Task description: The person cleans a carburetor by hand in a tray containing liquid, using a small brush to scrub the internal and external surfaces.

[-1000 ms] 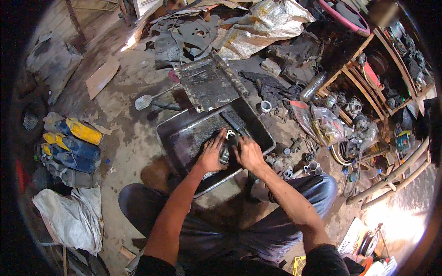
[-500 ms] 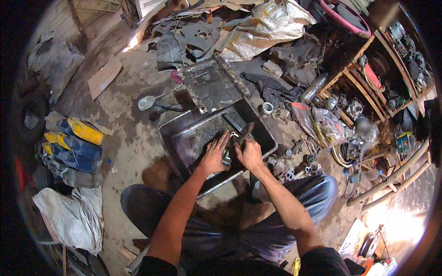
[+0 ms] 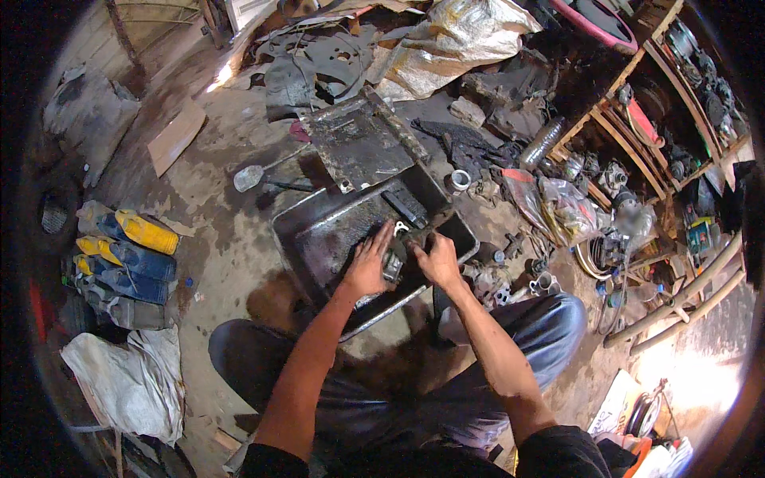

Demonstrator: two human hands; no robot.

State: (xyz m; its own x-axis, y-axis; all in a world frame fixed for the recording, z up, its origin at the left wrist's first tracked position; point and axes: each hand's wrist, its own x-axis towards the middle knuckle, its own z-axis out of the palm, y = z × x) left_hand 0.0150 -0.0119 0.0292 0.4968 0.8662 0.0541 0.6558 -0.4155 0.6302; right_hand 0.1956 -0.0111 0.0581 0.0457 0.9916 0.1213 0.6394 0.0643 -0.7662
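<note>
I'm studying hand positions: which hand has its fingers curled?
The right hand, curled on a dark object; the left hand has its fingers stretched out beside a metal part.

part [image 3: 392, 268]: glossy metal | tray [image 3: 327, 248]: glossy, grimy | sack [image 3: 458, 52]: crinkled plastic | trousers [image 3: 255, 354]: matt cloth | poles [image 3: 647, 324]: smooth wood

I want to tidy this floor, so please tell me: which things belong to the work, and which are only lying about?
In use:
- black tray
- metal part
- dark handheld item, kind unclear

Seemingly lying about:
- flat brown piece
- white sack
- clear bottle
</note>
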